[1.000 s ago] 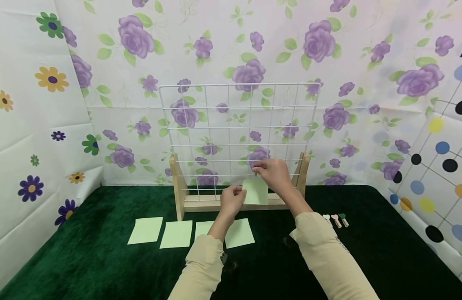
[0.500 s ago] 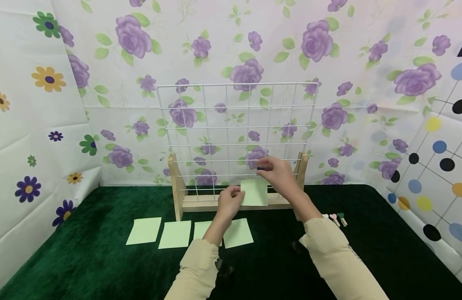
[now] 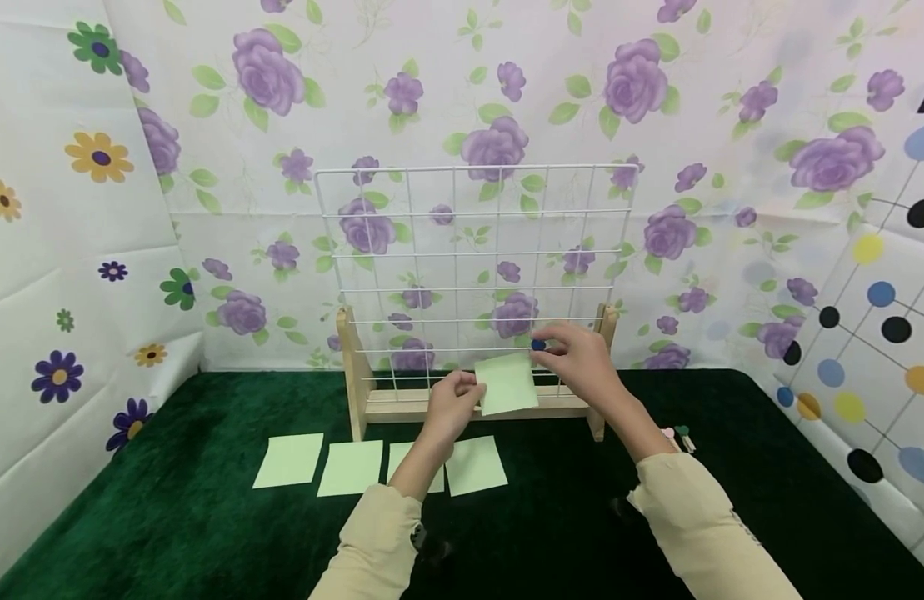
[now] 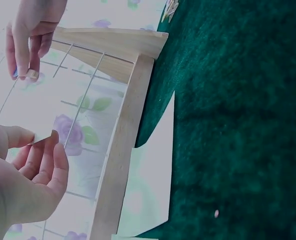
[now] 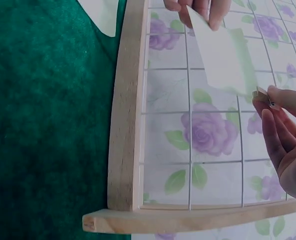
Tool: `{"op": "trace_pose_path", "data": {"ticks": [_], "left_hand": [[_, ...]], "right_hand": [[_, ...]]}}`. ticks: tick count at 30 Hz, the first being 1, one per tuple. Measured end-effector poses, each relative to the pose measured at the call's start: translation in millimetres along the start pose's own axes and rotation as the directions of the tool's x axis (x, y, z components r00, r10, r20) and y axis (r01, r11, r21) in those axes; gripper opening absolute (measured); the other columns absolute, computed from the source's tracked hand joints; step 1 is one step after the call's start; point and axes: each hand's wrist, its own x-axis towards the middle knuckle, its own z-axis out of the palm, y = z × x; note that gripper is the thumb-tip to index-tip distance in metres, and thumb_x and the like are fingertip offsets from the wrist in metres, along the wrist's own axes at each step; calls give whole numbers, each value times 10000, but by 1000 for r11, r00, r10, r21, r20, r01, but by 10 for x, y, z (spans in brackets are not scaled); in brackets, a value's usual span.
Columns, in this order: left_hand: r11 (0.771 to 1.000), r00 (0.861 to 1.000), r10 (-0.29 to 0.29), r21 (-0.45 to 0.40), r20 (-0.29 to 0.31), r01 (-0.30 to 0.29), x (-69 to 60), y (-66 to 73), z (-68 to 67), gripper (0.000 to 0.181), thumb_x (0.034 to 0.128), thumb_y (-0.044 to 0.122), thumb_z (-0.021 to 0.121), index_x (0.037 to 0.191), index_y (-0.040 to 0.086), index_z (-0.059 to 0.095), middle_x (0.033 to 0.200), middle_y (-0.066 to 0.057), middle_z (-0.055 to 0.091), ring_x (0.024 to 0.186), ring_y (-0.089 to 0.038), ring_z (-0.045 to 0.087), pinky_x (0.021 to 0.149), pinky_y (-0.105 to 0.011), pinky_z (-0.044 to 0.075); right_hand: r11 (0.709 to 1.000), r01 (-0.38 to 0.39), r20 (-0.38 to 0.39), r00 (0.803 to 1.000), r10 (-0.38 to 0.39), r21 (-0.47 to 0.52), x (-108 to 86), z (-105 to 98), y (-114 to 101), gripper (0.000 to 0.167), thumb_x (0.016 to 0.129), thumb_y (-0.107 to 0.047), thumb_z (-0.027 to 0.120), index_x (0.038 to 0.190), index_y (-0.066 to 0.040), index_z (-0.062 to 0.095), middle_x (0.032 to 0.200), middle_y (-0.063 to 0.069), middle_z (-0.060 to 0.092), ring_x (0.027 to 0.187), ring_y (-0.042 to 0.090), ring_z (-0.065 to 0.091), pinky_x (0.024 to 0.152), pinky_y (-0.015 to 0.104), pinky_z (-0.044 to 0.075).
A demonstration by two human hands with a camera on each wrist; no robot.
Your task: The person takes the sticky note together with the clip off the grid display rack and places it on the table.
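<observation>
My left hand [image 3: 448, 408] pinches a square pale green paper note [image 3: 506, 385] at its left edge, between thumb and fingers. The note is slightly tilted in front of the lower part of a white wire grid [image 3: 476, 169]. Near the note's upper right corner, my right hand [image 3: 581, 362] pinches a small wooden clothespin [image 5: 259, 95] between thumb and fingertips. A dark blue round top [image 3: 538, 345] shows on the clothespin in the head view. In the right wrist view, the clothespin is close to the note's edge; whether they touch, I cannot tell.
Several pale green notes [image 3: 351, 468] lie in a row on the dark green cloth [image 3: 207, 533]. Clothespins with pink and green heart tops [image 3: 685, 437] lie beside the right sleeve [image 3: 679, 492]. The grid stands in a wooden base [image 3: 409, 412] before a flowered backdrop.
My right hand has moved right, and the blue top now shows at its fingertips. My left hand has shifted slightly left and down, and the note has tilted. The sleeve now covers the white-topped clothespin.
</observation>
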Motion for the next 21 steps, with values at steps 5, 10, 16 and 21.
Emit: {"op": "trace_pose_path", "data": {"ticks": [5, 10, 16, 21], "left_hand": [[999, 999, 0, -41, 49, 2, -49, 1, -75, 247, 966, 159, 587, 1128, -21, 638, 1034, -106, 639, 864, -189, 604, 769, -337, 542], [998, 995, -13, -62, 100, 20, -101, -17, -130, 272, 955, 186, 619, 1115, -29, 669, 989, -94, 652, 831, -175, 629, 791, -358, 536], [999, 993, -38, -23, 112, 40, -151, -24, -151, 243, 948, 163, 629, 1119, -5, 670, 986, -79, 648, 843, -176, 618, 781, -342, 534], [999, 990, -48, -7, 133, 50, -179, -70, -166, 212, 953, 133, 612, 1105, -13, 632, 1008, -93, 636, 841, -184, 620, 764, -338, 535]], "right_hand": [[999, -38, 44, 998, 37, 34, -76, -72, 18, 256, 896, -142, 705, 1137, -57, 695, 1046, 99, 658, 814, 220, 679, 623, 355, 539], [996, -78, 81, 994, 75, 33, -149, -135, 79, 233, 911, -145, 684, 1123, -47, 694, 1023, 109, 676, 837, 235, 673, 638, 356, 539], [989, -142, 139, 981, 136, 37, -236, -218, 201, 259, 919, -169, 674, 1154, -60, 682, 994, 91, 690, 874, 243, 656, 685, 386, 529], [985, -169, 139, 976, 166, 14, -326, -278, 277, 254, 909, -173, 687, 1132, -53, 684, 1016, 100, 676, 892, 259, 643, 718, 416, 532]]}}
